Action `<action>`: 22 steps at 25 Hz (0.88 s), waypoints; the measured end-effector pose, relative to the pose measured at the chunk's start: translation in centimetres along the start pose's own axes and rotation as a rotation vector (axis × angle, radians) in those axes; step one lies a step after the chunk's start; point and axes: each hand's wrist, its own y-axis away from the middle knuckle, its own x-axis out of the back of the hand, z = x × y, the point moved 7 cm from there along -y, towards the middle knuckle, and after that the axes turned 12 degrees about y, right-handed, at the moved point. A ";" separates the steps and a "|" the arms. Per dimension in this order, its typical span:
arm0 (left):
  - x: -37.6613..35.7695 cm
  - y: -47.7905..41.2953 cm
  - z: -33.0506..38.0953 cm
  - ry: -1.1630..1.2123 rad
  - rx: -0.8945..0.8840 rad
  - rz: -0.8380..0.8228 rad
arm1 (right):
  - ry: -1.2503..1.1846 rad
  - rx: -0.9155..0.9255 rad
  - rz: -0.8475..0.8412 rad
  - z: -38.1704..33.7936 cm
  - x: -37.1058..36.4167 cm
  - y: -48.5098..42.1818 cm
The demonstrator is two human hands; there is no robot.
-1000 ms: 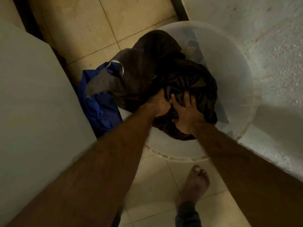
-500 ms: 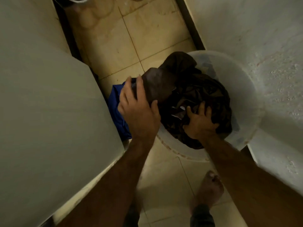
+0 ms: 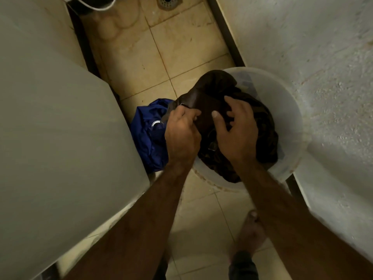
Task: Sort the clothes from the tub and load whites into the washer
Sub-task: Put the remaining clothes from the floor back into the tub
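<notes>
A translucent white tub stands on the tiled floor, filled with dark brown clothes. One dark brown garment hangs over the tub's left rim. My left hand is closed on the edge of that garment at the rim. My right hand hovers over the pile with its fingers spread, holding nothing. A blue garment lies on the floor between the tub and the washer's white body at the left.
A rough white wall runs close along the right. A floor drain sits at the top of the tiled strip. A dark round container stands at the top left. My bare foot is on the floor below the tub.
My left hand moved right and closed on the brown garment's edge. My right hand lifted off the pile and spread its fingers. The view shifted, showing more floor.
</notes>
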 end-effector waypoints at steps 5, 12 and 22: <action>0.8 1.3 3.9 0.289 0.015 0.054 | 0.187 0.341 -0.255 -2.6 -2.0 0.8; -10.2 6.0 -0.1 0.857 0.991 -0.568 | 0.673 0.319 -0.339 5.8 -2.8 3.9; -13.1 9.0 -2.6 0.446 1.061 -0.885 | 0.785 0.269 -0.764 7.5 -5.7 -0.1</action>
